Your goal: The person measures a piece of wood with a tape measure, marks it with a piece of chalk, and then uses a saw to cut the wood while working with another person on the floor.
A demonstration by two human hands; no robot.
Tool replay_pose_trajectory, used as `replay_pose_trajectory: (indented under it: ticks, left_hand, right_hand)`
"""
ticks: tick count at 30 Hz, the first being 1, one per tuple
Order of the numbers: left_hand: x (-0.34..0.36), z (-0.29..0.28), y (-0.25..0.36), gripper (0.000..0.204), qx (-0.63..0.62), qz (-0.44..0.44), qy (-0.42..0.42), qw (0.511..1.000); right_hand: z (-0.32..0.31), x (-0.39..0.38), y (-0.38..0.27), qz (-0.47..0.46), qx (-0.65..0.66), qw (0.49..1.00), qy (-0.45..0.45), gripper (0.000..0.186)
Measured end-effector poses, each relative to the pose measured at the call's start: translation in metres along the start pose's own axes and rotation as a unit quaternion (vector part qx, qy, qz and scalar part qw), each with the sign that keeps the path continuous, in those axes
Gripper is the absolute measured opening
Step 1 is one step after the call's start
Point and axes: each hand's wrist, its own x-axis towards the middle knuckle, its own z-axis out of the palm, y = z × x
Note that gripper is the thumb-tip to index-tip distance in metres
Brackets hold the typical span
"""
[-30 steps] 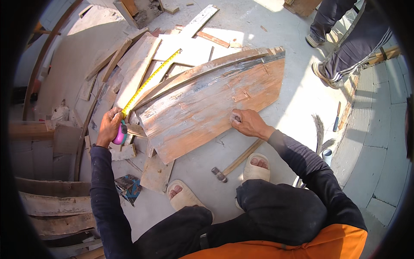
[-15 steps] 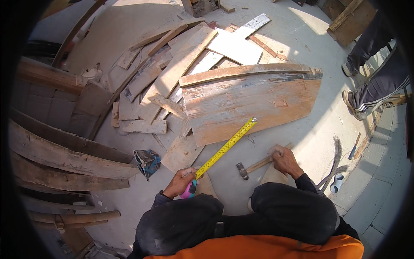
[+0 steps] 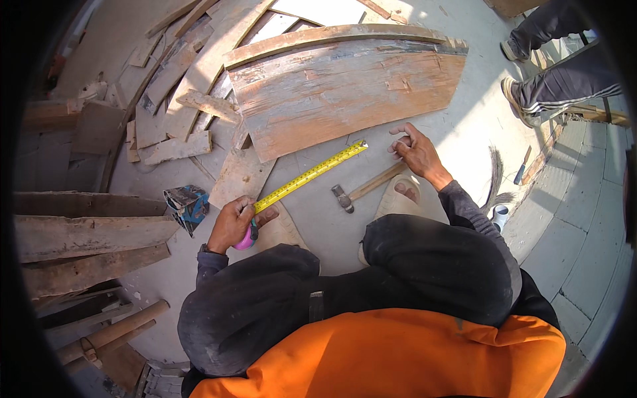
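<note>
My left hand [image 3: 232, 223] is closed around a pink and teal tape measure [image 3: 246, 237]. Its yellow blade [image 3: 308, 175] sticks out toward the upper right, with the metal tip hanging short of my right hand [image 3: 421, 154]. That hand is raised, holding nothing, its fingers apart and slightly bent. Below its fingertips a hammer [image 3: 373, 184] lies on the floor, the wooden handle beside my right shoe and the dark head pointing left. Beyond the blade lies a large worn plywood panel [image 3: 352, 93] with a curved wooden strip [image 3: 338, 38] along its far edge.
Loose boards [image 3: 192, 86] are piled at the far left. A crumpled blue and black packet [image 3: 188, 207] stands near my left hand, by stacked curved planks [image 3: 93, 239]. At right are wire strands [image 3: 495, 174], a blue-handled knife [image 3: 522, 167], a pipe fitting [image 3: 500, 217] and another person's legs [image 3: 564, 83].
My right hand has let go of the hammer's handle and lifted, opening its fingers. The hammer now rests on the floor. The view has tilted down, and my left hand still holds the tape measure.
</note>
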Motion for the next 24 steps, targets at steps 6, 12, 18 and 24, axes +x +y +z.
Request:
replay_pose_trajectory:
  ticks: [6,12,18,24]
  left_hand:
    - [0.001,-0.013,0.006,0.024,0.042,-0.046,-0.084,0.994]
    - [-0.019,0.015,-0.016,0.024,-0.054,-0.089,-0.117,0.988]
    - [-0.049,0.051,-0.042,0.015,-0.275,-0.289,-0.058,0.915]
    - [-0.052,0.083,-0.059,0.016,-0.376,-0.295,-0.034,0.878]
  right_hand:
    - [0.032,0.000,0.046,-0.058,-0.106,0.992,0.043,0.027]
    - [0.077,0.025,0.027,-0.189,-0.143,0.965,0.110,0.014]
    - [0.098,0.045,0.019,-0.223,-0.154,0.956,0.111,0.012]
    - [0.098,0.040,0.034,-0.215,-0.197,0.948,0.126,0.015]
